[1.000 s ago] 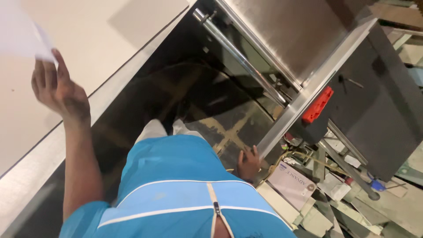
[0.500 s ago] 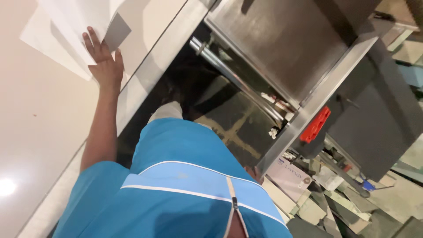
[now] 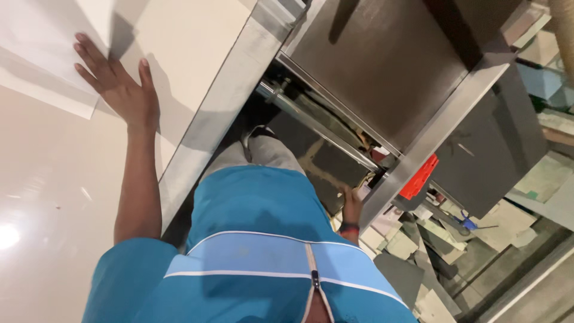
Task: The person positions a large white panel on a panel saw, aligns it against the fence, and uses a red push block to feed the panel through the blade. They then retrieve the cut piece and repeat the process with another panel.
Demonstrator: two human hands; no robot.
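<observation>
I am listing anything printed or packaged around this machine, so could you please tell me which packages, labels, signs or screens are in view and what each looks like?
Red tag: on the machine's metal frame edge, near the right hand; slanted oblong, plain red.
Cardboard offcuts: floor at lower right; flat, pale, angular pieces.
White sheets: on the pale table, under the left hand; flat rectangles.
No screens or signs show.

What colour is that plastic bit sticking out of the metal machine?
Red. The plastic part on the machine shows best in the head view.

Bright overhead light w/ glare spot lower left on glossy table (image 3: 36, 251), dark shadowed centre, slight blur.
</observation>
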